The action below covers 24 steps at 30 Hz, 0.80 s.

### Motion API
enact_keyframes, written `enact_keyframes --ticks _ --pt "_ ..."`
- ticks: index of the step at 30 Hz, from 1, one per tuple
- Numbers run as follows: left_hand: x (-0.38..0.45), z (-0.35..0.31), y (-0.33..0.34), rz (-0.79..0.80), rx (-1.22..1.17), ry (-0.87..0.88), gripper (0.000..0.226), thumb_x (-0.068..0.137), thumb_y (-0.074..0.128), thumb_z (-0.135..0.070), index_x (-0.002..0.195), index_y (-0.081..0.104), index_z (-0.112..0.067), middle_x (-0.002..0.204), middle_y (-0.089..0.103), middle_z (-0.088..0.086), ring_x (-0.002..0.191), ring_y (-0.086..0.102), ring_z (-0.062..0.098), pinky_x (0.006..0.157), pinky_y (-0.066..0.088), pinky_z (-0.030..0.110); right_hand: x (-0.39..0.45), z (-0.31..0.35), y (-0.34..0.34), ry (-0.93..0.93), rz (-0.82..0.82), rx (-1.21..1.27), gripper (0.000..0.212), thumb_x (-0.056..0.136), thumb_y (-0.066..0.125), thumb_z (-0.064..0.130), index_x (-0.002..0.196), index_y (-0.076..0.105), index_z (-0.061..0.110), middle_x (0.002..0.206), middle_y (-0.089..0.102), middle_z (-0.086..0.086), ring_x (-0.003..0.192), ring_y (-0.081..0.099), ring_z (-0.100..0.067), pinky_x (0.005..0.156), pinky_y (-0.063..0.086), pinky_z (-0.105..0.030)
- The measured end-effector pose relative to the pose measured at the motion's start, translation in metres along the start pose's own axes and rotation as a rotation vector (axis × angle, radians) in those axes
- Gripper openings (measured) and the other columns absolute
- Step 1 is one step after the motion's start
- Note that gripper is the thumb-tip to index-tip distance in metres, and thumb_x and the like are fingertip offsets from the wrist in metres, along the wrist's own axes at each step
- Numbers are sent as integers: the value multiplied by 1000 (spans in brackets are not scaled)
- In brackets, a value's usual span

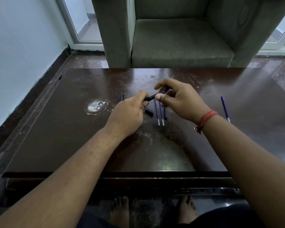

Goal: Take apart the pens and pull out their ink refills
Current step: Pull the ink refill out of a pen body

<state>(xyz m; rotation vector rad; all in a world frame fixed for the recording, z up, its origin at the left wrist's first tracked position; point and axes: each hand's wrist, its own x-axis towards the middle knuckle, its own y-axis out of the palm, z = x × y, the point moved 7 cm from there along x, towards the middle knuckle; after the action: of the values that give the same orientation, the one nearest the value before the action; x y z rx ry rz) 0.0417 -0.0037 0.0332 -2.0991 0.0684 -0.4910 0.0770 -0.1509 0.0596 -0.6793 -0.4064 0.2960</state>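
My left hand [130, 112] and right hand [179, 97] meet above the middle of the dark brown scratched wooden tabletop [72, 129]. Between them I hold one slim dark blue plastic pen [152, 96], tilted up to the right: the left grip is curled round its lower end, the right grip pinches its upper end between thumb and fingers.

All the parts lie well in from the tabletop's edges. Bare surface runs wide to the left, and more lies near me.

Count on the surface:
- two thin blue ink refills with clear ends [159, 112], side by side under my right hand;
- one more blue refill [225, 109], well apart to the right;
- three dark pen pieces (partly hidden): one [121, 97] beyond my left hand, one [149, 111] beside it, one [165, 113] just right of the paired refills.
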Motion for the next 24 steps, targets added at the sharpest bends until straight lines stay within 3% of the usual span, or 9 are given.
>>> enact_keyframes --ticks 3,7,12,17,21,24 --pt "0 -1 1 1 1 3 11 105 38 -25 108 48 -21 75 61 -1 60 55 17 51 46 37 0 -1 0 -19 10 47 7 91 67 10 98 68 14 80 68 2 68 68 -9 70 60 -27" --pt "-1 0 2 2 -6 6 16 106 34 -26 106 49 -20 74 61 0 59 55 18 52 48 41 2 1 1 23 -4 -89 14 97 60 23 86 66 18 62 64 3 58 65 -21 62 59 -40" --pt "2 -5 -1 -28 -28 3 14 105 41 -22 105 53 -15 65 51 -6 54 46 10 49 32 24 4 5 -2 -12 -17 -170 22 99 55 27 78 59 23 60 61 -3 51 52 -16 55 51 -36" --pt "3 -5 -4 -44 -6 -17 11 104 44 -20 100 53 -15 64 49 -7 54 45 8 48 29 23 8 2 1 57 -30 -164 26 99 55 28 74 59 22 58 54 0 52 47 -15 53 44 -33" --pt "7 7 -18 -99 -16 -43 8 103 44 -20 96 48 -17 70 56 1 59 51 20 51 38 33 8 -5 7 153 -154 49 16 97 59 33 97 64 17 74 64 1 62 62 -12 63 53 -31" --pt "5 30 -34 -179 -30 -130 8 102 44 -18 96 47 -15 72 58 4 62 53 24 52 39 38 12 -13 19 187 -102 -156 32 94 61 41 112 62 15 94 59 2 89 56 -15 79 46 -28"
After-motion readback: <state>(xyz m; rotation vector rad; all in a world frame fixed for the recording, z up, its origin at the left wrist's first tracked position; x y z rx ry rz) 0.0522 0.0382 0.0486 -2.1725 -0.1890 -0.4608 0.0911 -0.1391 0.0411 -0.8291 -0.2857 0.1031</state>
